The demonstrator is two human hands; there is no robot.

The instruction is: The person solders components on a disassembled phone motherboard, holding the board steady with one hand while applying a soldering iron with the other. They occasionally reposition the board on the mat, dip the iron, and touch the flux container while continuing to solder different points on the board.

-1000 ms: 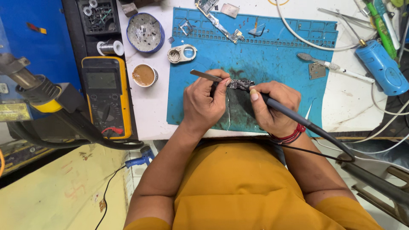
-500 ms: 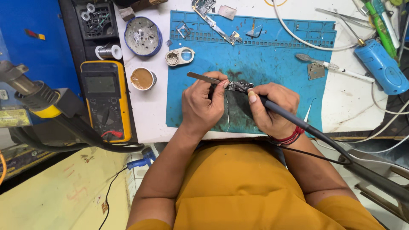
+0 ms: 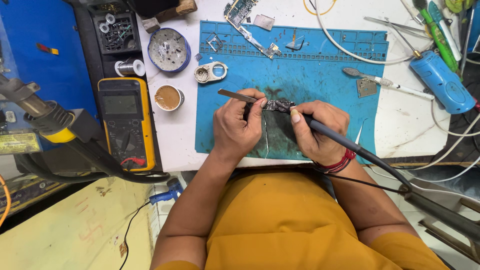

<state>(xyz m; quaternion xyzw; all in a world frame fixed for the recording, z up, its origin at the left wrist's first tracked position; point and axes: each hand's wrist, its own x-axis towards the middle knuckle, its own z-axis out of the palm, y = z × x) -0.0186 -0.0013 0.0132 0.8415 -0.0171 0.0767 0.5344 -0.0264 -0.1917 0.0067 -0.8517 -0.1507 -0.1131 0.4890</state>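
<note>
From the head camera, looking straight down, the left hand (image 3: pixel 236 125) was curled tight around a pair of metal tweezers (image 3: pixel 238 95), their flat handle poking out to the upper left past the knuckles. The right hand (image 3: pixel 316 128) was closed in a pen grip on a dark soldering iron (image 3: pixel 345 142), whose thick black cable ran off down to the lower right. Between the two hands, right at the fingertips, sat a small dark circuit board (image 3: pixel 278 105), resting on the worn, blackened middle of a blue work mat (image 3: pixel 320 70); the hands covered much of the board, so whether the iron's tip was touching it could not be told. A red thread bracelet (image 3: pixel 340 164) ringed the right wrist. Around the work it was crowded: a stripped phone board (image 3: pixel 239 9) and a loose metal frame strip (image 3: pixel 260 45) lay along the mat's top edge, a small silver camera bezel (image 3: pixel 210 73) sat at its upper left corner, and a second tool with a white handle (image 3: pixel 385 83) lay well off to the right, near a blue cylindrical tool (image 3: pixel 442 82). Left of the mat stood a small tin of brown paste (image 3: pixel 168 97), a round blue-rimmed tin (image 3: pixel 169 50), a solder spool (image 3: pixel 129 67) and a yellow multimeter (image 3: pixel 126 122). A white cable (image 3: pixel 345 47) looped across the mat's upper right. A hot-air nozzle (image 3: pixel 40 112) jutted in at the far left.
</note>
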